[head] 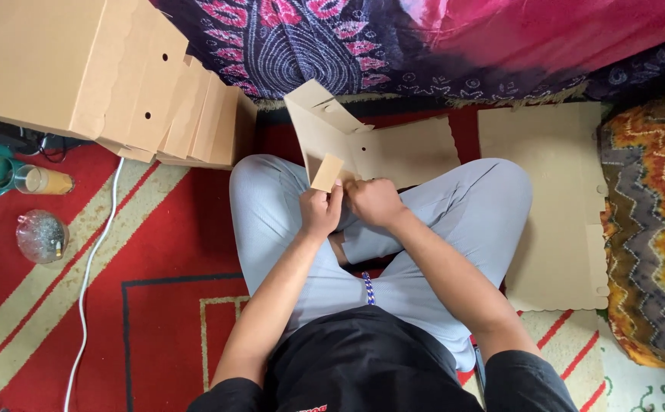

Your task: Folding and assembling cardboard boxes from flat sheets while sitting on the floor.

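The cardboard box blank point(363, 145) you worked on was plain brown, partly folded with one panel standing up and a scalloped flat part lying beyond your crossed legs point(424, 221) on the red rug point(157, 252). Your left hand point(321, 210) had its grip pinched on a small flap at the blank's near edge. Your right hand point(374, 200) sat just beside it, fingers curled against the same edge.
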